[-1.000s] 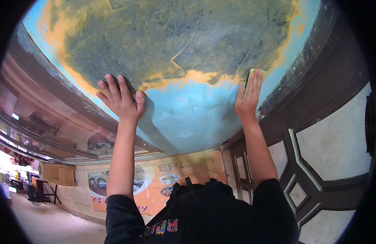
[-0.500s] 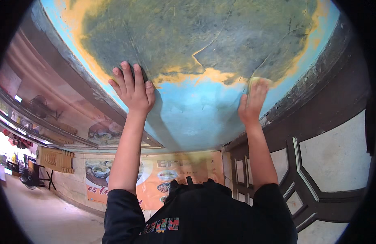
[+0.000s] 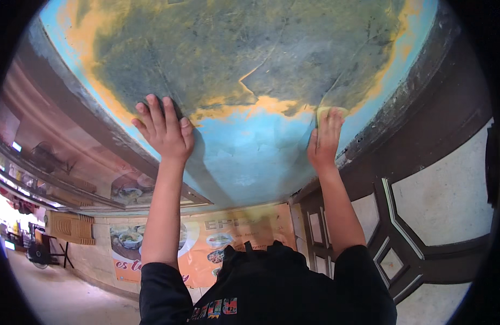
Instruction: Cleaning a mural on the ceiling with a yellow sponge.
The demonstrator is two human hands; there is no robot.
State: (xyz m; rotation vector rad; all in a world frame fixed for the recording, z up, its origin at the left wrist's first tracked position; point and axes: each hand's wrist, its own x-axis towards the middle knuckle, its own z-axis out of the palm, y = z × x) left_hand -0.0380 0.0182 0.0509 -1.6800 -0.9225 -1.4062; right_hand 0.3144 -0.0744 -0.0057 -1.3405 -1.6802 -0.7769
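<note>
My left hand lies open on a painted surface, its fingers spread across the left edge of a worn dark patch. Ragged orange-yellow paint borders that patch, with light blue around it. Toward the right, my right hand presses a thin yellow pad against the surface, where the dark patch meets the blue. The fingers are together over the pad and hide much of it, so its material is hard to make out. A crack-like line runs through the dark area between my hands.
Dark frame edges bound the painted surface. Brown and white panelling stands at right. On the left is a glossy reflective panel. Below hangs an orange food banner; stacked tan chairs and a fan are at lower left.
The whole view has shifted, so the surface and both hands appear slightly lower and further left. Against the surface, the hands have hardly moved; the yellow pad stays under my right fingers.
</note>
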